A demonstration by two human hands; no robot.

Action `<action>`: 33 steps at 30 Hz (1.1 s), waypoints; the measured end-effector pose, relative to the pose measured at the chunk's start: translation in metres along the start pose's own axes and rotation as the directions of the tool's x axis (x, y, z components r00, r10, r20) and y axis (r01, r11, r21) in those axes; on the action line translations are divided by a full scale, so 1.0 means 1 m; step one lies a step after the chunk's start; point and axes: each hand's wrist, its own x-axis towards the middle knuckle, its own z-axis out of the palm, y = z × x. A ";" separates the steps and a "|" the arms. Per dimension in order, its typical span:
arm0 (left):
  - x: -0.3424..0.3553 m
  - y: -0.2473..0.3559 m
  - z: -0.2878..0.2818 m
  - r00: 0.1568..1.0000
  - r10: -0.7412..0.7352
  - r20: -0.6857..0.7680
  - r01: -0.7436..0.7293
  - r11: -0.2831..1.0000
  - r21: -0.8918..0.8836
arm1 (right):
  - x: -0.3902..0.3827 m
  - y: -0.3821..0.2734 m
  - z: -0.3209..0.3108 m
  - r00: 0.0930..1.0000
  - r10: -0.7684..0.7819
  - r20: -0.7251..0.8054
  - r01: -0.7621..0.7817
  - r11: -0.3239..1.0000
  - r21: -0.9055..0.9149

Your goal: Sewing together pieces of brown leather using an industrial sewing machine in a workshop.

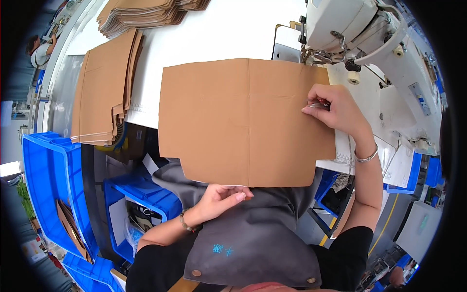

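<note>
A tan, leather-like panel (209,117) lies spread in front of me, with a crease down its middle and notched lower corners. Its near edge hangs over the table toward my lap. My right hand (335,108) is closed on small metal thread snips (318,105), mostly hidden in the fingers, over the panel's right side. At the near edge, my left hand (224,198) is palm up with the thumb apart and the fingers loosely bent. Its fingertips are close to the edge; whether they touch it I cannot tell. The panel's far right corner lies beside the sewing machine (340,29).
Folded tan panels (102,92) stack at the table's left, and another pile (141,17) sits farther back. Blue bins (56,180) stand at lower left. The white table (228,34) runs beneath the machine. A grey apron (253,233) covers my lap.
</note>
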 end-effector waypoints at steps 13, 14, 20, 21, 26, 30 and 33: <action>0.039 0.114 0.001 0.801 0.592 0.084 -0.163 0.081 0.983 | -0.023 -0.054 0.027 1.000 0.010 0.012 -0.011 0.993 0.121; 0.049 0.118 0.000 0.785 0.613 0.084 -0.151 0.058 0.987 | -0.024 -0.060 0.030 1.000 0.016 -0.002 -0.016 0.992 0.127; 0.086 0.121 -0.007 0.791 0.604 0.103 -0.139 0.013 0.990 | -0.028 -0.074 0.048 0.986 0.074 -0.149 -0.042 0.977 0.208; 0.088 0.120 -0.008 0.795 0.597 0.106 -0.126 -0.009 0.992 | -0.028 -0.074 0.049 0.987 0.072 -0.142 -0.044 0.980 0.196; 0.092 0.116 -0.004 0.807 0.586 0.069 -0.112 0.037 0.993 | -0.027 -0.074 0.058 0.992 0.038 -0.123 -0.018 0.987 0.160; 0.093 0.115 -0.003 0.779 0.627 0.015 -0.158 0.173 0.972 | -0.023 -0.079 0.066 0.992 0.029 -0.121 -0.017 0.995 0.103; 0.094 0.113 -0.003 0.784 0.620 -0.037 -0.193 0.300 0.934 | -0.022 -0.078 0.076 0.986 0.005 -0.168 0.008 0.997 0.079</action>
